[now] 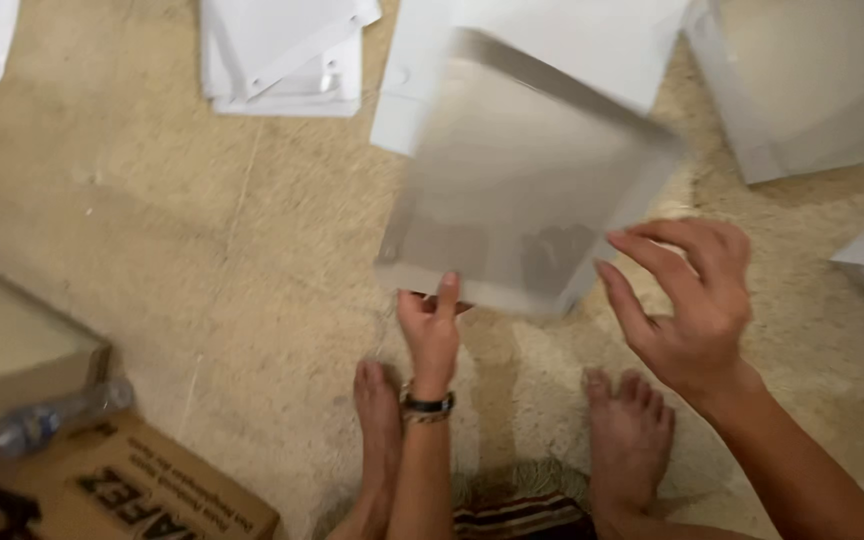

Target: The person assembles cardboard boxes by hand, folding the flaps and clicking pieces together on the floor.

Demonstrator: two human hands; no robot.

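Floor: beige carpet [232, 260] is filling most of the frame, running under everything seen from above.
Panel: a grey, slightly glossy square panel [522, 180] is hanging tilted in the upper middle of the frame, blurred, its near edge sitting at the centre.
Left hand: the left hand [430, 330] is gripping the panel's near edge at the lower centre, thumb lying on top and fingers tucked underneath; a dark wristband [426, 404] is sitting on the wrist.
Right hand: the right hand [687, 300] is hovering open at the centre right, fingers spread and curved toward the panel's right corner, just beside it; whether the fingertips are touching it I cannot tell.
Feet: two bare feet [630, 430] are resting on the carpet at the bottom centre, below the hands.
White parts: a stack of white flat pieces [282, 55] is lying at the top left of centre; a white sheet [572, 30] is lying behind the panel; a larger white panel [812, 90] is occupying the upper right corner.
Boxes: a brown cardboard box [142, 490] is sitting at the lower left, with an open box [12, 350] just above it.
Bottle: a clear plastic bottle [37, 422] is lying between the two boxes at the left edge.
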